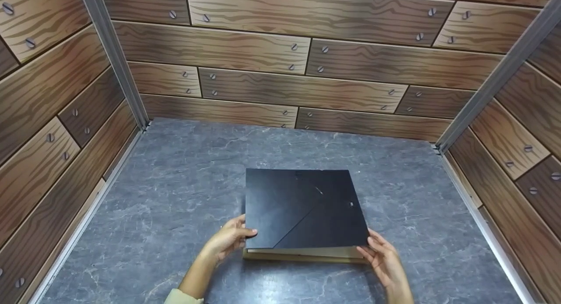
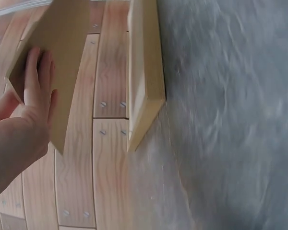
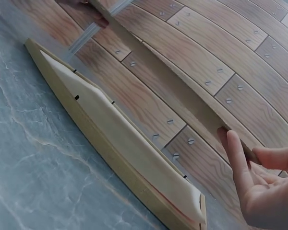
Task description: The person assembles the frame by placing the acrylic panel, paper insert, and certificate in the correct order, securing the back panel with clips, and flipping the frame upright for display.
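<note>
Both hands hold a thin backing board [image 1: 302, 203], black on top with a diagonal line across it. Its underside is plain brown in the left wrist view. My left hand [image 1: 225, 240] pinches its left edge near the front corner, thumb on top and fingers [image 2: 32, 79] beneath. At the front right corner, my right hand [image 1: 385, 258] grips the board between thumb and fingers. Below it, a light wooden picture frame [image 3: 93, 132] lies on the table, with a gap between the two. White material [image 3: 115, 120] fills the frame, and small black tabs stick out from its inner edge.
A grey marbled tabletop [image 1: 184, 177] lies under the frame. Wood-plank patterned walls [image 1: 245, 50] enclose it at the back and both sides, with metal posts [image 1: 116, 54] at the rear corners and metal strips along the sides.
</note>
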`<state>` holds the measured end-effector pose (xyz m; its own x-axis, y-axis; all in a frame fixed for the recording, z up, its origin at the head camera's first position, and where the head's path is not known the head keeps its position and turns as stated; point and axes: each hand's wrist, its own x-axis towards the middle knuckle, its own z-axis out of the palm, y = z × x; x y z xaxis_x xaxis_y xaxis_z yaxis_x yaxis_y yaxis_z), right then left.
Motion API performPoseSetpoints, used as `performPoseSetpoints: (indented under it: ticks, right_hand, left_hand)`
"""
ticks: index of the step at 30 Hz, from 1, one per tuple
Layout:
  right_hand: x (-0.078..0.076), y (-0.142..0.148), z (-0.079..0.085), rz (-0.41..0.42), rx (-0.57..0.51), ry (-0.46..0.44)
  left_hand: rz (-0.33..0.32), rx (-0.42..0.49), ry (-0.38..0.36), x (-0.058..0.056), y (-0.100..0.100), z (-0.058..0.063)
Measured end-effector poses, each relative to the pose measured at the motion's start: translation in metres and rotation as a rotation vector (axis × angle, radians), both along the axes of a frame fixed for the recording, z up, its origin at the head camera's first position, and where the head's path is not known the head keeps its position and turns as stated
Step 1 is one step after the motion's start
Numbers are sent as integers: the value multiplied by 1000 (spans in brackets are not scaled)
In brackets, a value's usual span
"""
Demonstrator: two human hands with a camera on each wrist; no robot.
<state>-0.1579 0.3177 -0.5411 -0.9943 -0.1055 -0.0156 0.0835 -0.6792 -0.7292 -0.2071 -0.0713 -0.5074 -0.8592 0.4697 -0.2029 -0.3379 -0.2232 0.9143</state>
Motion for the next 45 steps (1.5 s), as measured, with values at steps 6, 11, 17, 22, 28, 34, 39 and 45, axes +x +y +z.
performPoseSetpoints:
  ticks: [6, 11, 17, 22, 28, 34, 39, 45]
  right_hand:
    - [5, 1, -1, -22, 27, -108]
    - [3, -5, -1, -136, 133, -254]
    - [1, -9, -5, -218, 312, -358]
    - [0, -8, -8, -243, 390, -373]
    - [0, -8, -12, -266, 412, -370]
    - [2, -8, -16, -263, 413, -369]
    - [1, -8, -17, -260, 410, -362]
    - [1, -8, -17, -272, 400, -352]
  left_hand:
    - [34, -273, 105, -6, 3, -15]
    - [41, -321, 317, -56, -5, -120]
    - [38, -466, 512, -75, -7, -168]
    - [-8, -537, 487, -25, 1, -57]
    - [-35, -672, 481, -5, 6, -13]
    - [-47, -666, 465, -8, 3, -18]
    - [-57, -582, 409, -21, 1, -43]
    - [-84, -511, 430, -34, -1, -63]
